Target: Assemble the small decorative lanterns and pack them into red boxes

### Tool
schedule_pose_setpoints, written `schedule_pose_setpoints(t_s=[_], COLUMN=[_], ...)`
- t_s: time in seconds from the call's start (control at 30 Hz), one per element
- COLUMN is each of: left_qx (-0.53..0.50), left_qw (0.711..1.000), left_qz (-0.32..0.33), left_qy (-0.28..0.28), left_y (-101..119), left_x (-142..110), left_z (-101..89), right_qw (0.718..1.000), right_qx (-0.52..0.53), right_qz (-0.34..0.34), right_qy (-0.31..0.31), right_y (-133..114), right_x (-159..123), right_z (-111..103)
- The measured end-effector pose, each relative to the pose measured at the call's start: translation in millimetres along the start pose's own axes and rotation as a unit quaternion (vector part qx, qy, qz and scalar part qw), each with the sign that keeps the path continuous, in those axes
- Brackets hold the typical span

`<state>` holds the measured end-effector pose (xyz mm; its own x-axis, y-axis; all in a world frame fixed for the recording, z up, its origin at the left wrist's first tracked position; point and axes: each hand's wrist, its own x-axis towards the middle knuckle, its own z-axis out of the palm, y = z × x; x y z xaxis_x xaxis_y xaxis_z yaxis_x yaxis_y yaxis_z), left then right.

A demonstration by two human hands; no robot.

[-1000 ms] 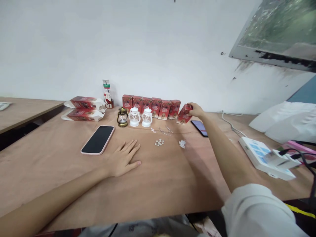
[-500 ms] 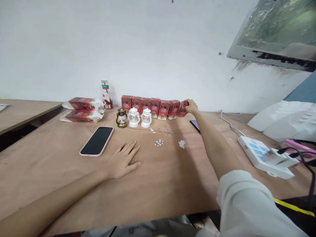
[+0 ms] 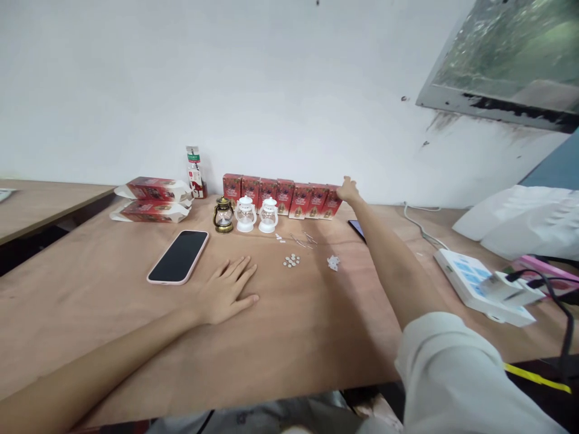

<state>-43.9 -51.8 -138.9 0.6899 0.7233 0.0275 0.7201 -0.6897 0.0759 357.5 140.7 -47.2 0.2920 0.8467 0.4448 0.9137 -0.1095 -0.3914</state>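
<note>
My left hand [image 3: 226, 292] lies flat on the tabletop with its fingers spread, holding nothing. It rests just right of a pink-edged smartphone [image 3: 178, 258]. At the far side, my right hand [image 3: 348, 190] touches the right edge of the end red box [image 3: 332, 203], its fingers loosely apart and partly hidden. That box leans slightly at the end of a row of several red printed boxes [image 3: 284, 196] along the wall. Before the row stand a bronze mini lantern [image 3: 223, 216] and two white ones, including a white lantern [image 3: 268, 216].
Button cells [image 3: 291, 260], small white pieces [image 3: 333, 263] and thin metal pieces [image 3: 304, 240] lie mid-table. Two opened red cartons [image 3: 156, 211] are stacked at left, near a bottle-like package [image 3: 195, 175]. A dark device [image 3: 357, 229] lies under my right forearm; a power strip [image 3: 479, 286] is at right.
My right hand has let go of the end box's top and shifted to its right side. The two rightmost boxes now stand closer against the row. My left hand stays put.
</note>
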Motion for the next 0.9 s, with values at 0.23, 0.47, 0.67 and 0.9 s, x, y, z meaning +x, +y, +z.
schedule_pose_setpoints(t_s=[0.23,0.47,0.67,0.9], left_qx=[-0.007,-0.019,-0.084,-0.339], left_qw=[1.0,1.0,0.996,0.939], left_qz=[0.009,-0.006,-0.007,0.033], left_qy=[0.023,-0.014,0.017,0.038], left_y=[-1,3,0,4], left_x=[0,-1,0,-2], left_z=[1.4,-5.2,-3.4,-2.6], right_qw=[0.978,0.935,0.958,0.939], right_qx=[0.139,-0.02,-0.05,0.069], right_qz=[-0.147,-0.302,-0.245,-0.325], right_qy=[0.054,-0.186,-0.138,0.09], right_y=[-88,-158,-146,-139], right_x=[-71,-111,-127,-217], right_z=[12,31,8,-22])
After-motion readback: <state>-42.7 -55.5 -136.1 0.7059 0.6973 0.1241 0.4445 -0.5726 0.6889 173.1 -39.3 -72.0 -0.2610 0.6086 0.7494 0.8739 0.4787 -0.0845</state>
